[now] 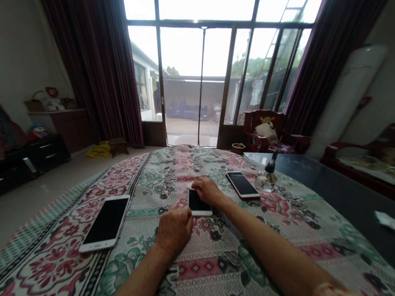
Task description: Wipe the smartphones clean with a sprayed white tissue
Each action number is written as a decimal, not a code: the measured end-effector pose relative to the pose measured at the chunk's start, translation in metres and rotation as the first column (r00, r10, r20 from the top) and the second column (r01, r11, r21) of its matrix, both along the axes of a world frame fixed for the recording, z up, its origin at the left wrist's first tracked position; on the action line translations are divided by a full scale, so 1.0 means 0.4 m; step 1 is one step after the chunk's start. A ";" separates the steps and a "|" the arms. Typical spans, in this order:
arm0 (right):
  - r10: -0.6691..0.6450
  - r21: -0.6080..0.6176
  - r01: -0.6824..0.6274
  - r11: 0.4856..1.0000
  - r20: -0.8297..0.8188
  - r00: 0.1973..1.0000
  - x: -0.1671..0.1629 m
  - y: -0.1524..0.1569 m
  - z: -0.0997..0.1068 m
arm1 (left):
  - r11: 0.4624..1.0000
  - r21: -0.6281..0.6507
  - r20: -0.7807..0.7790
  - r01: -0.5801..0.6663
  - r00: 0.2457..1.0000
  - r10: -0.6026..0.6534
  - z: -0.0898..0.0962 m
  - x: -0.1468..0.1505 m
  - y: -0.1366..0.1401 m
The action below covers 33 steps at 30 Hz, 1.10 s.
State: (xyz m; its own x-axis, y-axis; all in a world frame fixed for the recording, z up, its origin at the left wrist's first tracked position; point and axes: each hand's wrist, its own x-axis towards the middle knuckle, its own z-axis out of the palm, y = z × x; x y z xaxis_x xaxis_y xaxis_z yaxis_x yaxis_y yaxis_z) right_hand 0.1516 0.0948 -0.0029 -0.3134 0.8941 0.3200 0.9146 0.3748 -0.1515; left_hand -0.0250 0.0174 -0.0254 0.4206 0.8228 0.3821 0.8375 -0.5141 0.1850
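Observation:
A white smartphone with a dark screen (198, 206) lies flat on the patterned cloth in front of me. My left hand (175, 226) is closed at its left edge, fingers curled and gripping there. Over the upper part of the screen, my right hand (207, 191) has its fingers bent together; a small whitish patch shows by the fingertips, too unclear to name. To the left rests a larger white smartphone (107, 224), screen up. On the right lies a smaller white-framed smartphone (243, 184) with a reddish edge. Neither hand touches these two.
The floral cloth (215, 269) covers the surface under the phones. A clear glass container (266, 181) with a dark object stands beyond the right phone. Further right is a dark glossy tabletop (341, 191) with a white scrap (388, 221). Glass doors (188, 85) stand ahead.

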 end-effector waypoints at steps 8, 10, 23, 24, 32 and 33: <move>0.126 0.013 -0.126 0.992 -0.014 0.992 -0.002 -0.103 0.012 | 1.000 0.003 0.002 0.025 1.000 -0.025 0.003 -0.002 -0.003; 0.142 -0.005 -0.142 0.990 -0.003 0.990 -0.012 -0.131 0.021 | 1.000 -0.001 -0.002 0.026 1.000 -0.026 0.004 -0.002 -0.003; -0.018 -0.076 0.024 0.997 0.076 0.997 -0.038 -0.014 0.032 | 1.000 0.005 -0.030 0.015 0.999 -0.014 0.010 -0.001 -0.008; -0.029 -0.080 0.035 0.996 0.079 0.996 -0.038 0.008 0.032 | 1.000 0.003 -0.030 0.015 0.999 -0.015 0.011 -0.001 -0.009; -0.062 -0.064 0.068 0.996 0.086 0.994 -0.036 0.053 0.036 | 1.000 -0.021 -0.024 -0.004 1.000 0.004 0.015 -0.003 -0.010; -0.048 -0.058 0.053 0.997 0.087 0.995 -0.034 0.040 0.034 | 1.000 -0.024 -0.025 -0.005 1.000 0.004 0.015 -0.004 -0.009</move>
State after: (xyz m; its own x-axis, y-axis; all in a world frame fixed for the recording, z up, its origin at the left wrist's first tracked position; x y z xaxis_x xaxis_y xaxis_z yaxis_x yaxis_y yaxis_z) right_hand 0.1381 0.1108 0.0107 -0.2912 0.9263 0.2390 0.9428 0.3203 -0.0928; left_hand -0.0265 0.0137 -0.0192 0.4260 0.8336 0.3516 0.8443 -0.5059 0.1764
